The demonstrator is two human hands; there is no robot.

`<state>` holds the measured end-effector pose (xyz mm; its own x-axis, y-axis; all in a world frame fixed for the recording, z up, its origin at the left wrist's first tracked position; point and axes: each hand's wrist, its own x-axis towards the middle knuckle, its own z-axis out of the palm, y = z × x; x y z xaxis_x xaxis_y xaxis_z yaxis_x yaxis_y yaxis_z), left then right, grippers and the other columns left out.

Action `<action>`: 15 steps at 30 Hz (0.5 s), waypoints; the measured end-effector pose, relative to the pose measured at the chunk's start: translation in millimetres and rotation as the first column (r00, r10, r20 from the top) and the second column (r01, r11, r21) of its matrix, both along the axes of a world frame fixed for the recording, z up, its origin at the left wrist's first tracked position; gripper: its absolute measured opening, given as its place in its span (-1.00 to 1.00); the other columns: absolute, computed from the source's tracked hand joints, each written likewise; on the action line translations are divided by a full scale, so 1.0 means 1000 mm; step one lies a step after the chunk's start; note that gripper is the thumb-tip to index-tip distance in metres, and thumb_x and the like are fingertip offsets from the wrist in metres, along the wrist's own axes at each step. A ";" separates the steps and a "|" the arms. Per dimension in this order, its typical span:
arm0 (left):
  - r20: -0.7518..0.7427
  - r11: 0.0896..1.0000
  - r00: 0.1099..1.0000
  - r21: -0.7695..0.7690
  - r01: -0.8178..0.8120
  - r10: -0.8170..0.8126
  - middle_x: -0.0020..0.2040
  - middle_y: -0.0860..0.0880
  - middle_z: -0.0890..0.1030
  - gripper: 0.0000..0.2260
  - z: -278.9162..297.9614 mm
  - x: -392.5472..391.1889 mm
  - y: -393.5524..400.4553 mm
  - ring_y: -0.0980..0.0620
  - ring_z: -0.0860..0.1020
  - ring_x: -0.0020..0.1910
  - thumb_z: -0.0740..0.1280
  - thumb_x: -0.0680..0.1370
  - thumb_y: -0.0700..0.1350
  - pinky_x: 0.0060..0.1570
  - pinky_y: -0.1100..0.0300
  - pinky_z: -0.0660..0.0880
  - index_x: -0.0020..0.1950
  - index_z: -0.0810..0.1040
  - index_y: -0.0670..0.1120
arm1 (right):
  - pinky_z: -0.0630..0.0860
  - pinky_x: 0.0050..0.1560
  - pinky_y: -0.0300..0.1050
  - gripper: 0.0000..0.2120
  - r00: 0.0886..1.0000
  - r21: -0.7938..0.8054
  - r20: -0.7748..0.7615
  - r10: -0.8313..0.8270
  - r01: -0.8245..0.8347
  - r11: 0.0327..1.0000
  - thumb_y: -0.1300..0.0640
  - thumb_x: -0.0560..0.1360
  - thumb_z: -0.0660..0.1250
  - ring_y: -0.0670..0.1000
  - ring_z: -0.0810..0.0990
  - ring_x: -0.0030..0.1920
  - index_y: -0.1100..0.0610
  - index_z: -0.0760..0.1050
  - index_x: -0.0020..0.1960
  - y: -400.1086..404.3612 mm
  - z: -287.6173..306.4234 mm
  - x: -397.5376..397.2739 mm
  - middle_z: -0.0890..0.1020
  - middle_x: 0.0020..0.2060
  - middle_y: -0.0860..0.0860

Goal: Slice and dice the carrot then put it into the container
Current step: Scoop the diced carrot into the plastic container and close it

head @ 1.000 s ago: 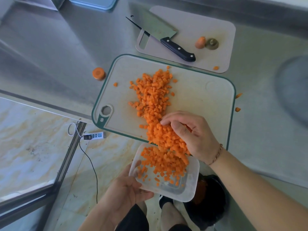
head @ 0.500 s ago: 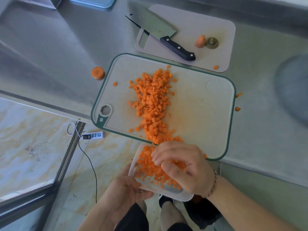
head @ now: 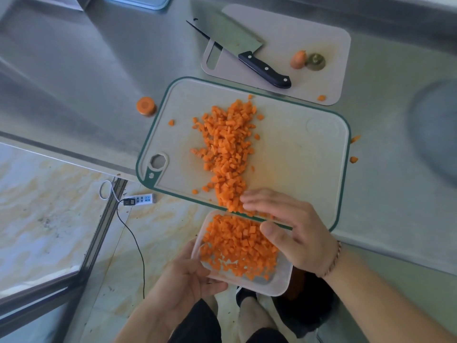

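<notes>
Dicing looks finished: the knife [head: 247,54] lies idle on the far board [head: 309,28]. The left hand [head: 183,288] grips the container [head: 277,284] under the near board's [head: 309,169] edge, already partly loaded with dice [head: 237,243]. The right hand [head: 291,231], fingers straight and apart, sits at the edge beside the carrot pile [head: 227,149]. Most of the carrot is yet to go in.

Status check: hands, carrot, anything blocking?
Left hand grips container below board edge. Right hand open at the edge. Diced carrot mostly on board, some in container. Nothing blocking.
</notes>
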<state>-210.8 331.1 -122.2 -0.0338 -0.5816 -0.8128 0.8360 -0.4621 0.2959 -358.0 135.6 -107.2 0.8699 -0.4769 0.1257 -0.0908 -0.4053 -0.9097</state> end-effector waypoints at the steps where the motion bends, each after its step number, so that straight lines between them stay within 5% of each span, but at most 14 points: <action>1: 0.003 1.000 1.000 0.002 0.003 -0.003 0.23 -0.39 0.59 -0.28 0.000 0.000 0.000 -0.33 0.63 -0.03 0.30 0.19 -0.37 -0.29 0.00 0.67 0.38 0.50 -0.13 | 0.49 0.27 0.07 -0.47 1.000 0.015 0.007 0.002 -0.003 1.000 -0.16 0.60 0.15 0.02 0.54 0.29 0.28 0.59 0.18 0.003 0.000 0.000 0.63 0.18 0.07; 7: 0.020 1.000 1.000 0.008 0.010 -0.010 0.25 -0.42 0.56 -0.28 -0.001 0.000 0.000 -0.36 0.60 0.00 0.31 0.19 -0.36 -0.25 -0.02 0.67 0.38 0.49 -0.16 | 0.55 0.04 0.09 -0.55 0.999 0.136 0.040 0.007 -0.013 0.991 -0.12 0.57 0.24 0.09 0.63 0.05 0.26 0.62 0.07 0.012 0.009 0.001 0.66 0.00 0.07; 11: 0.021 1.000 1.000 0.006 0.016 -0.016 0.22 -0.43 0.57 -0.29 0.000 -0.001 0.000 -0.33 0.62 -0.04 0.30 0.18 -0.36 -0.25 -0.03 0.67 0.37 0.49 -0.18 | 0.54 0.05 0.13 -0.73 0.992 0.177 0.123 0.001 -0.023 0.984 0.11 0.52 0.33 0.13 0.63 0.05 0.33 0.62 0.00 0.031 0.010 -0.005 0.67 -0.03 0.12; 15: 0.021 1.000 1.000 0.014 -0.002 0.002 0.24 -0.40 0.57 -0.30 0.000 -0.001 0.000 -0.32 0.63 -0.04 0.29 0.18 -0.37 -0.25 -0.03 0.68 0.35 0.51 -0.16 | 0.55 0.01 0.19 -0.83 0.927 0.106 0.184 -0.327 0.312 0.944 0.21 0.48 0.28 0.16 0.63 0.01 0.27 0.61 -0.05 0.027 0.010 -0.031 0.66 -0.08 0.11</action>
<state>-212.1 330.9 -122.3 -0.0158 -0.5705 -0.8211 0.8307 -0.4646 0.3068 -388.6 162.6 -97.6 0.6315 -0.7397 0.2326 -0.0204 -0.3157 -0.9486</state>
